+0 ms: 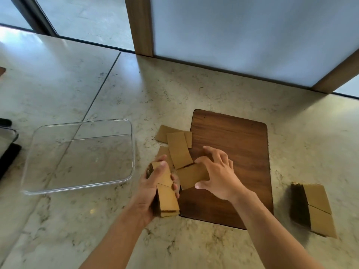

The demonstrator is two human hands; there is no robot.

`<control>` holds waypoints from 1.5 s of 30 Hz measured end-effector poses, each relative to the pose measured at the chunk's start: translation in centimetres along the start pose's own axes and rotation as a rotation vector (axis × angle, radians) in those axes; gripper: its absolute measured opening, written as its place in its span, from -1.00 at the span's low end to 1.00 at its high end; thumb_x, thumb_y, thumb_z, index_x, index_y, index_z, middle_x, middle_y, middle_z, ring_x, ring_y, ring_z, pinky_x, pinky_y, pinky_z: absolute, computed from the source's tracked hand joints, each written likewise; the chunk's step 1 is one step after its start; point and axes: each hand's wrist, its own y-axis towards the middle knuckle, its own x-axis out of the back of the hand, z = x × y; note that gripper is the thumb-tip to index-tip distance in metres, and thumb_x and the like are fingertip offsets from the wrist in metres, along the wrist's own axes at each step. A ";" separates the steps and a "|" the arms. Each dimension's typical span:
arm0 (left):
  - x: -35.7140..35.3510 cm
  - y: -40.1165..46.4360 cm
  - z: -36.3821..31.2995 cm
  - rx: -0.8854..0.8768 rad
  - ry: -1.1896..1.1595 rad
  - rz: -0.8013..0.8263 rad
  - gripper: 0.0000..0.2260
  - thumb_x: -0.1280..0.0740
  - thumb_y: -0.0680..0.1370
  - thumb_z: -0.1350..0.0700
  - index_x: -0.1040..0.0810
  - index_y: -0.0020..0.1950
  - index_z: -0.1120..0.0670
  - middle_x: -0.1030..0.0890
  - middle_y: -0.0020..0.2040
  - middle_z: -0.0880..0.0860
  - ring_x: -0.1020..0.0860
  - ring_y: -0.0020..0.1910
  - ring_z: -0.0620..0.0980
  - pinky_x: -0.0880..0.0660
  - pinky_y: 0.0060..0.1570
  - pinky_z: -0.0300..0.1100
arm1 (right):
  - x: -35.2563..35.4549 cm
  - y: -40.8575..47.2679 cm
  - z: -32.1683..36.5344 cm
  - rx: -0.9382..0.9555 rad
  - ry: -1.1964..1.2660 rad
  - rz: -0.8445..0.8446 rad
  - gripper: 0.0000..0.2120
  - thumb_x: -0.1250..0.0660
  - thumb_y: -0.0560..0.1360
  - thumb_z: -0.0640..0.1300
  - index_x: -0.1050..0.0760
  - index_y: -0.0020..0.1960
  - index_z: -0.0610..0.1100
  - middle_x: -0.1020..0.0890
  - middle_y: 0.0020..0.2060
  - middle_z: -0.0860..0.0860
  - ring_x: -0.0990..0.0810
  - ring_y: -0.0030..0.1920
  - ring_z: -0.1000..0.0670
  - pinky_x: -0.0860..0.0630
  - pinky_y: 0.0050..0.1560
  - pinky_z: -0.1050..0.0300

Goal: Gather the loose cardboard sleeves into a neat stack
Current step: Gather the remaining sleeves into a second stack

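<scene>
My left hand (150, 188) grips a small stack of flat brown cardboard sleeves (167, 195), held lengthwise just left of the wooden board (237, 144). My right hand (217, 175) pinches a single loose sleeve (191, 175) lying on the board's left edge, thumb below it and fingers curled over its right end. Further loose sleeves (178, 148) lie overlapping beyond my hands, partly on the board and partly on the counter. A thick finished stack of sleeves (314, 208) sits on the counter at the right.
A clear plastic container (124, 123) stands on the marble counter to the left. Dark objects (7, 152) sit at the far left edge. A wood-framed frosted panel (242, 35) rises behind the board.
</scene>
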 end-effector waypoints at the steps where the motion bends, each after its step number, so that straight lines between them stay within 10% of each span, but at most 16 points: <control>1: 0.2 -0.5 0.3 0.032 -0.046 -0.003 -0.44 -0.64 0.37 -0.09 -0.61 0.32 -0.05 -0.58 -0.14 0.21 -0.58 -0.24 0.16 -0.58 -0.20 0.11 | 0.4 -0.1 -0.3 -0.001 -0.024 0.007 -0.36 -0.58 0.33 0.20 -0.42 0.33 0.16 -0.19 0.53 0.11 -0.05 0.52 -0.03 -0.19 0.47 -0.16; 6: 0.1 -2.2 1.4 0.115 -0.182 0.068 -0.44 -0.67 0.34 -0.05 -0.63 0.29 -0.01 -0.63 0.01 0.26 -0.64 -0.11 0.20 -0.61 -0.08 0.17 | 1.4 -3.3 -2.4 -0.041 0.220 -0.061 -0.69 -0.55 0.48 -0.02 -0.43 0.03 0.13 -0.61 -0.09 0.18 -0.61 -0.06 0.09 -0.50 -0.12 0.22; 14: -0.2 -3.0 3.6 0.112 -0.074 0.036 -0.38 -0.62 0.38 0.25 -0.58 0.39 -0.07 -0.64 0.05 0.31 -0.67 -0.08 0.25 -0.63 -0.09 0.21 | 2.0 -5.8 0.3 -0.084 1.036 -0.125 -0.77 -0.30 0.68 -0.05 -0.69 0.06 0.23 -0.74 -0.10 0.15 -0.67 -0.12 0.14 -0.56 -0.20 0.23; 24: -0.8 -3.7 4.6 0.334 0.064 0.201 -0.39 -0.42 0.49 -0.33 -0.58 0.38 0.05 -0.62 0.30 0.36 -0.64 0.16 0.33 -0.64 0.07 0.22 | 3.8 -6.2 2.2 0.269 0.592 0.315 -0.53 -0.66 0.31 0.10 -0.59 0.17 0.24 -0.66 -0.09 0.18 -0.60 -0.14 0.21 -0.50 -0.16 0.34; 28: -0.4 -4.4 5.5 0.332 0.039 0.282 -0.36 -0.48 0.54 -0.19 -0.47 0.50 0.13 -0.63 0.22 0.38 -0.67 0.09 0.34 -0.65 -0.04 0.17 | 2.2 -5.8 4.7 0.290 0.434 -0.041 -0.23 -0.63 0.29 0.23 -0.40 0.41 0.21 -0.43 0.16 0.20 -0.42 0.15 0.24 -0.40 0.13 0.36; 33: -1.5 -3.9 5.6 0.069 -0.452 0.066 -0.53 -0.51 0.49 -0.08 -0.58 0.41 -0.15 -0.60 0.00 0.18 -0.61 -0.07 0.12 -0.65 -0.02 0.16 | -2.6 -8.8 5.9 0.198 0.651 -0.703 -0.70 -0.32 0.57 0.19 -0.55 0.18 0.03 -0.50 0.11 0.06 -0.52 0.16 0.08 -0.45 0.11 0.32; 38: -3.6 -3.9 6.5 0.056 -0.610 0.010 -0.75 -0.45 0.49 -0.12 -0.75 -0.10 0.06 -0.68 -0.03 0.19 -0.70 -0.02 0.16 -0.70 -0.03 0.12 | -6.0 -8.3 8.7 0.188 0.667 -0.764 -0.69 -0.12 0.70 0.02 -0.59 0.04 -0.08 -0.50 0.05 0.04 -0.53 0.17 -0.03 -0.52 0.12 -0.05; 45: -2.3 -4.2 5.6 0.143 -0.621 0.029 -0.47 -0.48 0.46 -0.05 -0.62 0.21 0.37 -0.68 0.10 0.35 -0.72 0.04 0.29 -0.70 0.00 0.18 | -6.1 -6.5 9.6 0.261 0.732 -0.717 -0.71 -0.12 0.71 0.06 -0.56 0.04 -0.03 -0.50 0.02 0.07 -0.55 0.09 -0.02 -0.48 0.08 0.18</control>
